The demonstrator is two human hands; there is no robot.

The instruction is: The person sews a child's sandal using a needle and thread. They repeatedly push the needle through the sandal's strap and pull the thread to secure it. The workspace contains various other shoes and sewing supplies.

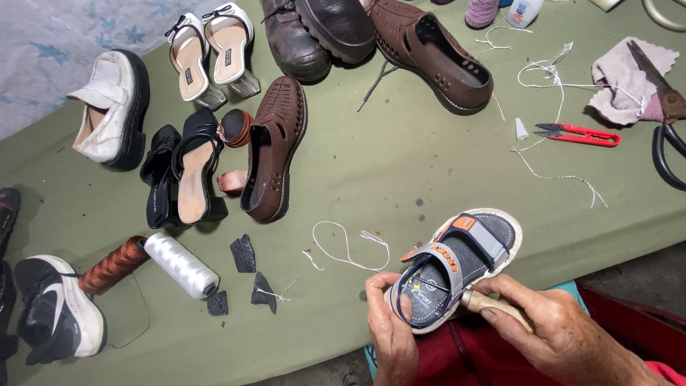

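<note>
A small child's sandal with grey, navy and orange straps is held over the front edge of the green table. My left hand grips its heel end from the left. My right hand holds a wooden-handled tool whose tip points into the sandal near the heel strap. A length of white thread lies on the table just left of the sandal.
Brown woven shoes, black sandals, white heels, a white loafer and a sneaker crowd the left and back. Thread spools, black scraps, red snips, large scissors on a cloth.
</note>
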